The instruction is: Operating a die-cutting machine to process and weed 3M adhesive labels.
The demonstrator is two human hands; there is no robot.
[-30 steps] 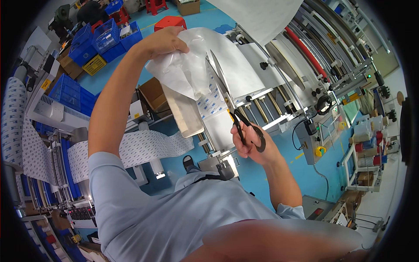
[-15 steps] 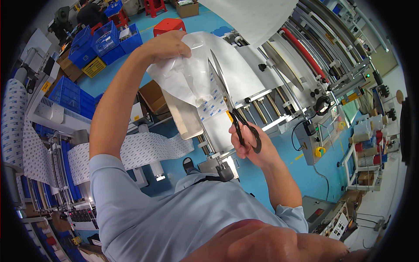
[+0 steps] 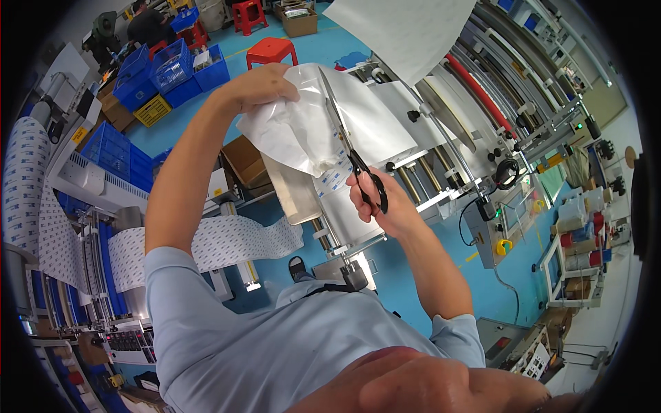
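My left hand (image 3: 270, 86) is closed on the upper left edge of a crumpled, translucent whitish sheet (image 3: 286, 134), which hangs over the machine bed. With its fingers through the black handles, my right hand (image 3: 382, 201) grips long scissors (image 3: 354, 155). Their blades point up and away, along the right edge of the sheet. Whether the blades are cutting into it I cannot tell. Under the sheet, blue-printed backing paper (image 3: 334, 176) shows beside a smooth white web (image 3: 372, 124). A flat beige-grey panel (image 3: 297, 199) lies at the near left of the sheet.
A roller machine with a red roller (image 3: 482, 93) stands to the right, with a control box (image 3: 492, 230) beside it. At left, a printed web (image 3: 206, 241) runs from another machine. Blue crates (image 3: 172, 65), a red stool (image 3: 272, 51) and a person (image 3: 148, 26) are farther back.
My right hand and the scissors have moved slightly up and left, with the blades now closer together. My left hand has dropped a little, still holding the sheet.
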